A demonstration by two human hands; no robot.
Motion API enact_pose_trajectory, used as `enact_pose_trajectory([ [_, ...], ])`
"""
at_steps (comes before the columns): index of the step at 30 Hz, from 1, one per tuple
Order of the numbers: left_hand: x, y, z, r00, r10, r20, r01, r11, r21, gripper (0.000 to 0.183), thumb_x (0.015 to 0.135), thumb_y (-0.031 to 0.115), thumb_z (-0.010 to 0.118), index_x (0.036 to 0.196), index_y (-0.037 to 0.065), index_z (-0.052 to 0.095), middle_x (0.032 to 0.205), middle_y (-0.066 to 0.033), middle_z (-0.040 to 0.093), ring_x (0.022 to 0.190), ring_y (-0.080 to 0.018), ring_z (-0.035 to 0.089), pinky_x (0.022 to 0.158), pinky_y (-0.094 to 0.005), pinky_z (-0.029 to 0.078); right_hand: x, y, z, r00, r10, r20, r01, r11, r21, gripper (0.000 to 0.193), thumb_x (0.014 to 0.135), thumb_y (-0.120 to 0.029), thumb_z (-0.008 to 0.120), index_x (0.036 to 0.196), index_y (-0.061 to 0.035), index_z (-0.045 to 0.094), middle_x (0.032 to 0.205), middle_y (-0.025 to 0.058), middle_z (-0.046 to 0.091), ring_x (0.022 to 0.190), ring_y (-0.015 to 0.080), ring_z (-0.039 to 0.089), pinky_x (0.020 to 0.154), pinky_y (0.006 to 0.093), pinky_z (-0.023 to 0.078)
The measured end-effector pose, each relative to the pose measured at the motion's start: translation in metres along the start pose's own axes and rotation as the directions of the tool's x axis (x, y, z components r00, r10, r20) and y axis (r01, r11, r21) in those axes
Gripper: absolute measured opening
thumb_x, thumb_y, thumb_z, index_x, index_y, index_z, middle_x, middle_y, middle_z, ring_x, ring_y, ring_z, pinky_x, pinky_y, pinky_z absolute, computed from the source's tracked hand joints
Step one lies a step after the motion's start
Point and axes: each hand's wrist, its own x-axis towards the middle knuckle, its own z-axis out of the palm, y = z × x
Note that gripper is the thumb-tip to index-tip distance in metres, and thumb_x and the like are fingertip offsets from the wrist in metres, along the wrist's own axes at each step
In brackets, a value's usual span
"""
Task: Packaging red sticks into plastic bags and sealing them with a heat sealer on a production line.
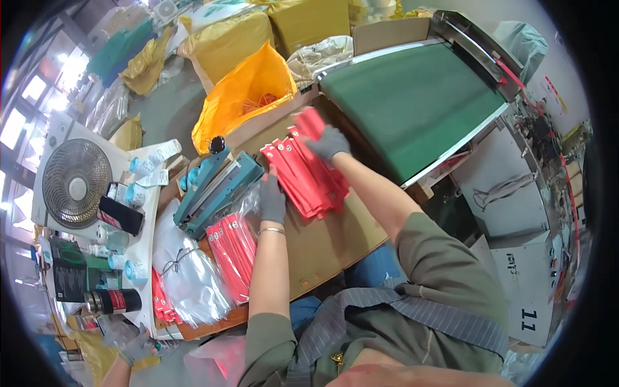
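My right hand [330,143], in a grey glove, grips a small bundle of slim red packets [309,122] at the far end of a fanned pile of red packets [298,177]. This pile lies on a brown cardboard sheet [335,242]. My left hand [273,201], also gloved, rests at the pile's left edge with fingers stretched out. Beside its wrist, more red packets [230,255] lie in a clear plastic bag. A teal bag sealer [216,187] stands left of that hand. Tied clear plastic bags [193,284] lie nearer to me.
An orange bag [242,97] gapes beyond the cardboard. A green conveyor belt [412,106] lies at the right. Leftward, a side table carries a fan [77,187], a phone [120,216], small tubs and a dark flask [113,300]. Another person's gloved hand [137,347] shows at lower left.
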Motion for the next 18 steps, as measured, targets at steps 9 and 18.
enact_pose_trajectory([
  [9,-0.085,0.048,-0.037,0.98,-0.139,0.142,0.122,0.985,0.124,0.051,0.08,0.034,0.07,0.111,-0.004,0.057,0.102,-0.0126,0.063,0.087,-0.0185,0.062,0.075,-0.033,0.052,-0.112,-0.01,0.051,0.709,-0.311,0.633,-0.587,0.238,0.774,0.06,0.078,-0.04,0.069,0.12,0.0,0.054,0.102,0.0138,0.065,0.093,0.0253,0.064,0.081,0.0335,0.053],
  [18,-0.141,0.112,-0.064,0.733,0.39,0.557,-0.593,0.768,0.243,0.078,0.064,0.016,0.082,0.13,0.003,0.042,0.117,-0.0096,0.058,0.107,-0.0218,0.057,0.091,-0.036,0.047,-0.14,-0.03,-0.026,0.529,-0.829,0.18,0.154,0.302,0.941,0.105,0.066,-0.02,0.082,0.145,-0.0028,0.015,0.136,0.0124,0.042,0.124,0.019,0.042,0.105,0.0336,0.033],
])
